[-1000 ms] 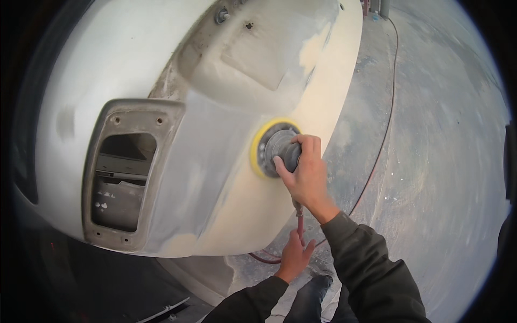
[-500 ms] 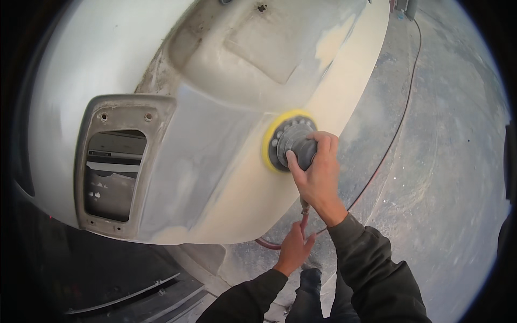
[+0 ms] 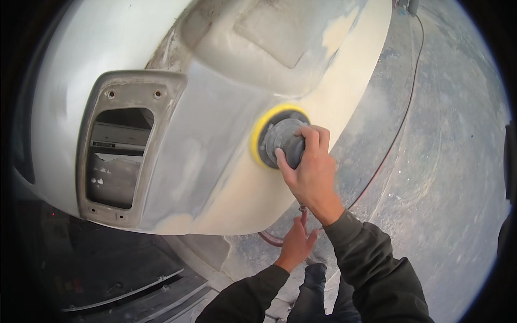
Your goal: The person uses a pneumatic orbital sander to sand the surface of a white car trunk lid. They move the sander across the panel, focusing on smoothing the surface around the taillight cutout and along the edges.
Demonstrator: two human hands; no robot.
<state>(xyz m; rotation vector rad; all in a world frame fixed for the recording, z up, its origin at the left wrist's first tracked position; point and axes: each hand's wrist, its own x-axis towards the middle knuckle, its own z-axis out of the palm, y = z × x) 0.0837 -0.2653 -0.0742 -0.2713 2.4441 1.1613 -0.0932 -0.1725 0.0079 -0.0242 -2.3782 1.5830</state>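
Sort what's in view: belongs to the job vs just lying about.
In the job:
- round yellow-edged sander, gripped by the right hand
- body panel under it
- red hose, held by the left hand

Apparently idle, no hand on them:
- long pale strip, lower left
- grey post, top right

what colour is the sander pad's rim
The pad's rim is bright yellow, seen in the head view.

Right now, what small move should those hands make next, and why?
Perhaps slide the sander slightly along the cream band: its yellow-edged pad seems to rest partly there, the right hand grips the sander, and the left hand holds the hose.
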